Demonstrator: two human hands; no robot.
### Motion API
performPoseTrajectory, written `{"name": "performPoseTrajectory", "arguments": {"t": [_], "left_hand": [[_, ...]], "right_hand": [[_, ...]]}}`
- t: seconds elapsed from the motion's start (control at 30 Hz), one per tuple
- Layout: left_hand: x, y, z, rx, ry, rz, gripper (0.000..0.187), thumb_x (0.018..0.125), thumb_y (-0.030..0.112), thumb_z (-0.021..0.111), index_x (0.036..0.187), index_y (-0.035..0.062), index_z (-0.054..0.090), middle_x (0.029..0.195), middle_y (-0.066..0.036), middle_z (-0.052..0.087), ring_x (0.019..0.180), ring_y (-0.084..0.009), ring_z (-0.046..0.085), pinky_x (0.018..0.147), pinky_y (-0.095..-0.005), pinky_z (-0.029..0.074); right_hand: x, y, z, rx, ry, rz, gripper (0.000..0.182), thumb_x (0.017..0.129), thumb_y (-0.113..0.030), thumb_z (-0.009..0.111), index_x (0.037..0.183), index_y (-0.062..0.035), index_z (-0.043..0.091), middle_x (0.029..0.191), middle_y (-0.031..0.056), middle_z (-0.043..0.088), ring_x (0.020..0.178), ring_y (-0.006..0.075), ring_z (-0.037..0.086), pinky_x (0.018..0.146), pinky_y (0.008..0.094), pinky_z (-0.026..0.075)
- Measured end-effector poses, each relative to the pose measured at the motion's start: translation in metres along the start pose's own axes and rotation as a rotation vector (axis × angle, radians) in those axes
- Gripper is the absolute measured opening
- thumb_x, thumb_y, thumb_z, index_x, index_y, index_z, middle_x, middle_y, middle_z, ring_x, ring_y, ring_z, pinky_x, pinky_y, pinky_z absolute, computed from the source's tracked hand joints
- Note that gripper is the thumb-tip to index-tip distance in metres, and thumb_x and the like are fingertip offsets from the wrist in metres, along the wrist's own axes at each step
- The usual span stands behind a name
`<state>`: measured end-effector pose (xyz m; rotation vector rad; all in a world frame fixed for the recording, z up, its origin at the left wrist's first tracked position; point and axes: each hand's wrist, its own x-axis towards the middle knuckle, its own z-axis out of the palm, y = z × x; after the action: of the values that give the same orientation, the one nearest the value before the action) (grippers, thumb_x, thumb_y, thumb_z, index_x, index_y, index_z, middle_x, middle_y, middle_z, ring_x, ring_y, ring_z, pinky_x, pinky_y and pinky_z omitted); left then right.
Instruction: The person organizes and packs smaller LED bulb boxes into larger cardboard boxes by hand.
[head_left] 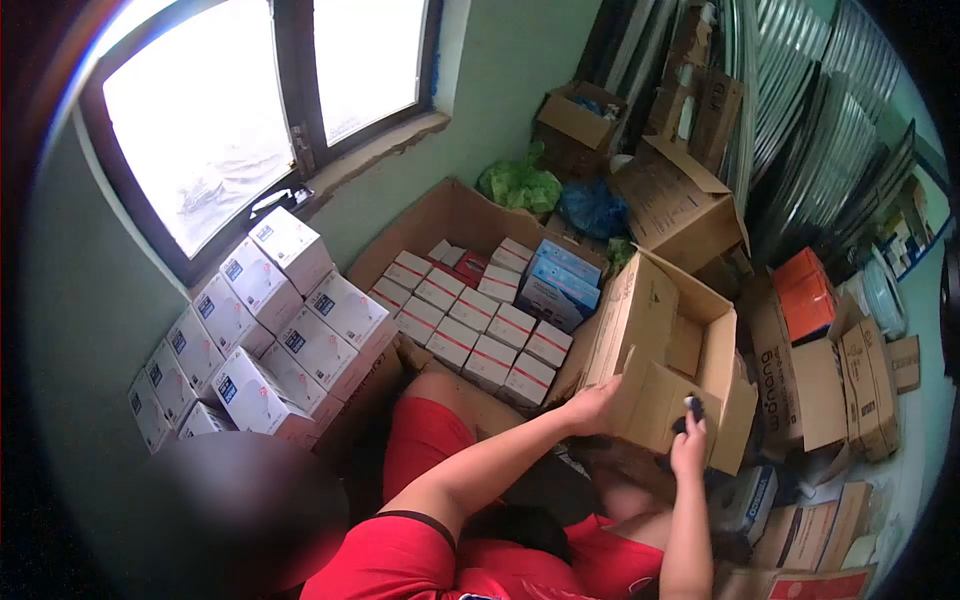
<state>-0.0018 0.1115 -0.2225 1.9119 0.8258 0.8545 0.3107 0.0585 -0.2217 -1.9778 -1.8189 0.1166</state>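
An open cardboard box stands tilted in front of me, its flaps spread and its inside showing bare cardboard. My left hand is closed on the box's near left edge. At the box's near right flap, my right hand is closed around a small dark tool with a pale tip; what kind of tool it is cannot be made out. Left of the box, a large carton holds rows of small white boxes with red stripes and blue boxes.
White bulb boxes are stacked at the left under the window. Green and blue plastic bags lie behind the large carton. More cartons and long metal profiles stand at the back right. An orange box is at the right.
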Motion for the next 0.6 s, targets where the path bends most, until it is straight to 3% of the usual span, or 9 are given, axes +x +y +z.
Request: {"name": "performPoseTrajectory", "arguments": {"t": [0.07,0.1,0.23,0.33,0.4,0.47,0.5,0.57,0.6], "left_hand": [[-0.001,-0.006,0.005,0.034,-0.006,-0.017,0.112,0.067,0.025,0.091,0.153,-0.0015,0.024,0.152,-0.027,0.041,0.137,-0.0437,0.045,0.112,-0.0445,0.041],[0.001,-0.009,0.007,0.053,-0.004,-0.02,0.113,0.068,0.024,0.091,0.154,-0.0011,0.023,0.153,-0.027,0.04,0.139,-0.0434,0.044,0.113,-0.0444,0.041],[0.005,-0.019,0.009,0.0,0.003,0.009,0.113,0.068,0.024,0.09,0.155,-0.0015,0.022,0.153,-0.027,0.039,0.14,-0.0434,0.042,0.114,-0.0435,0.039],[0.01,-0.029,0.015,0.046,0.022,0.02,0.113,0.067,0.025,0.091,0.154,-0.0017,0.023,0.15,-0.028,0.042,0.138,-0.0435,0.044,0.113,-0.0434,0.04],[0.011,-0.048,0.033,0.156,0.129,0.063,0.109,0.067,0.026,0.091,0.151,-0.0008,0.027,0.145,-0.028,0.048,0.134,-0.0438,0.049,0.109,-0.0439,0.043],[0.012,-0.01,-0.001,0.09,-0.036,-0.02,0.106,0.066,0.026,0.091,0.148,-0.0004,0.03,0.137,-0.027,0.053,0.128,-0.0446,0.053,0.104,-0.0445,0.047],[0.011,0.004,-0.015,0.056,-0.119,-0.063,0.104,0.066,0.026,0.092,0.146,-0.0003,0.032,0.134,-0.027,0.056,0.125,-0.0449,0.055,0.101,-0.0448,0.048],[0.012,-0.02,-0.004,0.042,-0.037,-0.044,0.103,0.063,0.027,0.093,0.142,-0.0004,0.033,0.126,-0.025,0.059,0.118,-0.0458,0.059,0.096,-0.0455,0.051],[0.01,-0.016,-0.008,0.035,-0.033,-0.033,0.104,0.062,0.027,0.094,0.142,-0.0006,0.033,0.127,-0.026,0.059,0.119,-0.0455,0.059,0.096,-0.0455,0.051]], "right_hand": [[0.021,0.024,-0.012,-0.088,-0.013,0.163,0.054,0.086,0.001,0.049,0.139,0.0047,0.055,0.148,0.0261,0.049,0.132,0.0408,0.051,0.112,0.043,0.041],[0.031,0.024,-0.011,-0.123,0.085,0.167,0.053,0.084,0.002,0.048,0.136,0.0085,0.056,0.137,0.0289,0.055,0.127,0.0414,0.054,0.112,0.0428,0.041],[0.08,0.002,-0.005,-0.023,0.056,0.28,0.05,0.086,-0.002,0.051,0.135,0.0085,0.057,0.138,0.0281,0.056,0.129,0.0413,0.053,0.111,0.0441,0.042],[0.104,-0.02,0.048,0.346,0.008,0.185,0.049,0.091,-0.005,0.052,0.139,0.006,0.055,0.131,0.0303,0.059,0.121,0.0389,0.06,0.104,0.0407,0.046],[0.098,-0.069,0.079,0.382,-0.042,0.052,0.05,0.091,-0.002,0.048,0.14,0.003,0.056,0.129,0.0297,0.058,0.125,0.0379,0.057,0.105,0.0407,0.045],[0.073,-0.135,0.075,0.227,0.037,-0.105,0.05,0.089,-0.002,0.048,0.138,0.0011,0.058,0.124,0.0267,0.058,0.12,0.0413,0.058,0.105,0.0433,0.045],[0.064,-0.16,0.057,0.201,0.0,-0.044,0.054,0.087,-0.002,0.047,0.139,-0.0001,0.058,0.123,0.0279,0.059,0.119,0.0443,0.057,0.105,0.0457,0.045],[0.045,-0.163,0.054,0.463,-0.017,-0.125,0.057,0.084,-0.001,0.048,0.14,-0.0014,0.057,0.122,0.0287,0.059,0.117,0.0455,0.057,0.103,0.0471,0.047],[0.029,-0.17,0.043,0.404,-0.07,-0.15,0.058,0.083,-0.001,0.048,0.14,-0.002,0.057,0.121,0.0287,0.059,0.116,0.0457,0.058,0.102,0.0471,0.047]]}}
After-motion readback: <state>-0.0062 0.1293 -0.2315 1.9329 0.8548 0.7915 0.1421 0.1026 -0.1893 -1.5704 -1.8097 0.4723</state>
